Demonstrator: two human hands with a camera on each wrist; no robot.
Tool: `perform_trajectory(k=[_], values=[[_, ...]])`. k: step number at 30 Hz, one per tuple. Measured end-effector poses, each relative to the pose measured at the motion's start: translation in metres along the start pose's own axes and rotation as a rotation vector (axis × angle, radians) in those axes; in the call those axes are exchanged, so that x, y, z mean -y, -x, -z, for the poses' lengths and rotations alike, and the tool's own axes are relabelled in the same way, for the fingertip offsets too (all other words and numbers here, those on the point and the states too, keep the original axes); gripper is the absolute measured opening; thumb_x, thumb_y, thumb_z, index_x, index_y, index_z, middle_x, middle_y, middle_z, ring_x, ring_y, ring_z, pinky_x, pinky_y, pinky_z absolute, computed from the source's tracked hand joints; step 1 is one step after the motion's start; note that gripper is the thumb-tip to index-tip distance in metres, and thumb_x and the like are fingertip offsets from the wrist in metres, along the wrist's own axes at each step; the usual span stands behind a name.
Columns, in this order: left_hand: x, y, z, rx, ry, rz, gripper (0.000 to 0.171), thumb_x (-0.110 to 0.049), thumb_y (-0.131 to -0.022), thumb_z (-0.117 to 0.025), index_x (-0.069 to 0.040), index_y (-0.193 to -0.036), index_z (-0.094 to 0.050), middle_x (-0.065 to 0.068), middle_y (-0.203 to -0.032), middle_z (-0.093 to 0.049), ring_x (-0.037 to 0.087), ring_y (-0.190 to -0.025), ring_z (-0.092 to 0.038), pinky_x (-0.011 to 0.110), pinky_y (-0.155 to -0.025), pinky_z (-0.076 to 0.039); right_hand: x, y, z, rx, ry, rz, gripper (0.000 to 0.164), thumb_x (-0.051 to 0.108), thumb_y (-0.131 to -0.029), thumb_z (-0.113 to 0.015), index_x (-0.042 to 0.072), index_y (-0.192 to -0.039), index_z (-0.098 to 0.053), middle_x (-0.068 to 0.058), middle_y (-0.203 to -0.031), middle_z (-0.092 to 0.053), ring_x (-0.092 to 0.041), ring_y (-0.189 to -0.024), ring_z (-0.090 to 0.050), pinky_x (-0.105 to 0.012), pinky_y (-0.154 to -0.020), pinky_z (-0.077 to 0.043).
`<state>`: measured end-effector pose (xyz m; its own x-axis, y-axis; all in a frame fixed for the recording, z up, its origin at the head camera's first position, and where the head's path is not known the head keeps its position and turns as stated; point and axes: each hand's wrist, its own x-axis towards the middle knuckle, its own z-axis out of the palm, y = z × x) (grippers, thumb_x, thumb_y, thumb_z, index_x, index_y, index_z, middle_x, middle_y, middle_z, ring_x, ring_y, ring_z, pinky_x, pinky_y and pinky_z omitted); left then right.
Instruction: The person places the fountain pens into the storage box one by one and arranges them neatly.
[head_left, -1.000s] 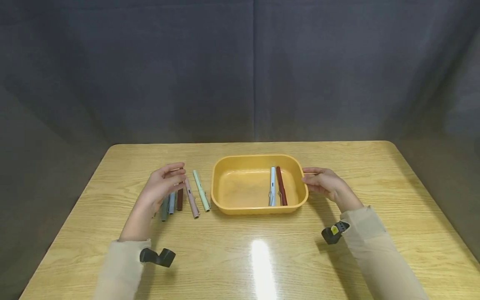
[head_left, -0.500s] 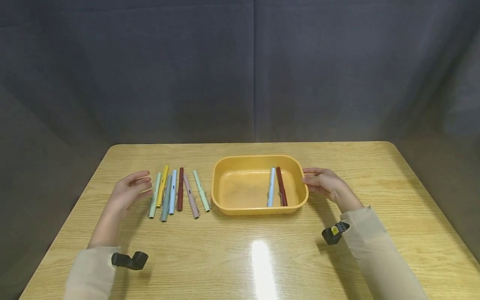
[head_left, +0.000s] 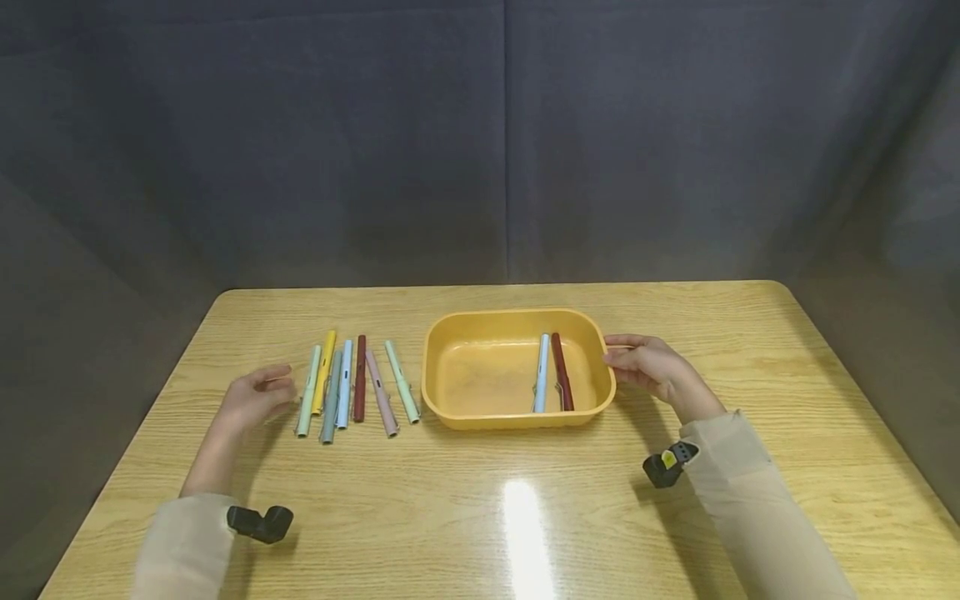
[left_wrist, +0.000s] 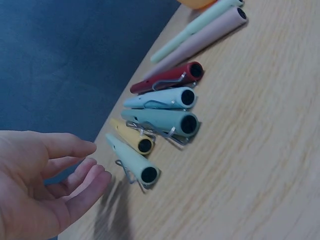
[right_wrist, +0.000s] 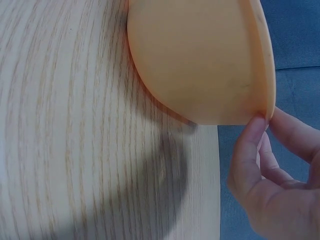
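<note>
In the head view my left hand [head_left: 253, 403] hangs just left of a row of pens, fingers bent loosely and holding nothing. Nearest to it lies a pale green pen [left_wrist: 132, 159], apart from the fingertips in the left wrist view. Beside that come a yellow pen [head_left: 325, 372], a teal pen [head_left: 332, 398], a light blue pen [head_left: 345, 385] and a dark red pen [head_left: 360, 379]. My right hand [head_left: 651, 368] pinches the right rim of a yellow tray [head_left: 480, 422], thumb on one side and fingers on the other. Another light blue pen [head_left: 542, 375] and dark red pen [head_left: 562, 372] lie inside.
Between the row and the tray rest a mauve pen [head_left: 382, 395] and a mint pen [head_left: 402, 382], the mint one close to the tray's left wall. The wooden table [head_left: 420, 508] ends against a dark cloth [head_left: 360, 167] at the back.
My left hand has drawn left from above the pens, uncovering the yellow and pale green ones, then sunk slightly nearer the table. My right hand keeps its place on the tray.
</note>
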<state>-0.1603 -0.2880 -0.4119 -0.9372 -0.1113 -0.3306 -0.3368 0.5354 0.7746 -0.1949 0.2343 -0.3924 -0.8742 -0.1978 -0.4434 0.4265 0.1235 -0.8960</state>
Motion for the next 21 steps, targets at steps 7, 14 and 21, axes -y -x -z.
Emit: perform_trajectory(k=[7, 14, 21], values=[[0.007, -0.005, -0.006, 0.018, -0.017, 0.023, 0.057, -0.008, -0.093, -0.054, 0.009, -0.143, -0.032, 0.033, -0.141, -0.041, 0.04, -0.123, -0.052, 0.029, -0.093, -0.057, 0.001, 0.001, 0.0, -0.009, 0.03, -0.004, 0.059, 0.003, -0.093, -0.054, -0.01, -0.144, -0.027, 0.012, -0.084, -0.064, 0.001, -0.078, -0.063, -0.013, -0.075, -0.057], [0.007, -0.007, -0.01, 0.043, -0.018, 0.02, 0.058, -0.005, -0.092, -0.057, 0.011, -0.142, -0.032, 0.034, -0.138, -0.042, 0.033, -0.114, -0.059, 0.03, -0.091, -0.058, -0.004, -0.001, 0.006, 0.032, -0.013, 0.038, 0.06, 0.01, -0.087, -0.068, -0.008, -0.136, -0.04, 0.008, -0.087, -0.066, -0.003, -0.079, -0.065, -0.016, -0.076, -0.058], [0.006, -0.008, -0.012, 0.043, -0.024, 0.022, 0.057, -0.006, -0.092, -0.058, 0.01, -0.142, -0.034, 0.033, -0.139, -0.043, 0.036, -0.116, -0.057, 0.031, -0.091, -0.058, -0.002, 0.0, 0.002, 0.009, 0.012, 0.019, 0.062, 0.006, -0.09, -0.061, -0.01, -0.142, -0.03, 0.011, -0.084, -0.065, 0.0, -0.078, -0.064, -0.015, -0.075, -0.058]])
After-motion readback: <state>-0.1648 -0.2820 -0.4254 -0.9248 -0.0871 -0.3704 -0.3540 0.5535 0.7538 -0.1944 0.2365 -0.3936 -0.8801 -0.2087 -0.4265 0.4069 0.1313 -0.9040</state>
